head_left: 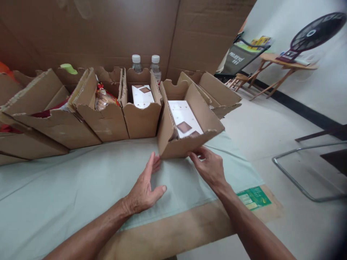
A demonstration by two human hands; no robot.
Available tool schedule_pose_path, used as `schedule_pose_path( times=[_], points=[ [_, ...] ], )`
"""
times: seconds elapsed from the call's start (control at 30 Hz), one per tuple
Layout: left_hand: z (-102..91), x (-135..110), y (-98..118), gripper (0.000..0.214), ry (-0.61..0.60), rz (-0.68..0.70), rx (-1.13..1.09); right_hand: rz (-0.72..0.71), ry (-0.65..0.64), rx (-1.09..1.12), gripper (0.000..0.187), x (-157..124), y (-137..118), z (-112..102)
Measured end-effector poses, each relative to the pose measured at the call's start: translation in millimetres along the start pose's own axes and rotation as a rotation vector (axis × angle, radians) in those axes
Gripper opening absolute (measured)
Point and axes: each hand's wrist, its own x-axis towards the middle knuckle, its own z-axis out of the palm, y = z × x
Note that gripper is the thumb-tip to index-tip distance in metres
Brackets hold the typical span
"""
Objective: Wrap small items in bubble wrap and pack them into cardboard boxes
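A cardboard box (pixel 187 144) holding white sheets with brown squares (pixel 184 119) sits tilted at the right end of a row of boxes. My right hand (pixel 208 168) grips its front lower edge with curled fingers. My left hand (pixel 145 187) rests edge-on on the pale green cloth (pixel 81 187), fingers stretched out, fingertips at the box's front left corner.
Several more open cardboard boxes (pixel 141 115) line the table, one with a snack packet (pixel 101 99). Two water bottles (pixel 146 65) stand behind against a cardboard wall. To the right: floor, a metal frame (pixel 298 180), a wooden table with a fan (pixel 311 36).
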Motion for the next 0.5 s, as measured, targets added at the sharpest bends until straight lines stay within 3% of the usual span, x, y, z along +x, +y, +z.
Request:
schedule_pose_path(
  times=[0.17,0.3,0.4,0.5],
  points=[
    [-6.7,3,0,0.091,-0.142,-0.02,0.208,0.029,0.045,-0.121,0.034,40,5,23],
    [-7.3,5,4,0.083,-0.197,0.032,0.303,-0.064,0.029,-0.074,0.035,37,-10,26],
    [-4.9,7,5,0.072,-0.195,0.097,0.331,-0.246,-0.103,0.034,0.034,26,-27,28],
    [-3.1,8,4,0.063,-0.181,0.154,0.352,-0.362,-0.24,0.113,0.047,23,-36,31]
  ],
)
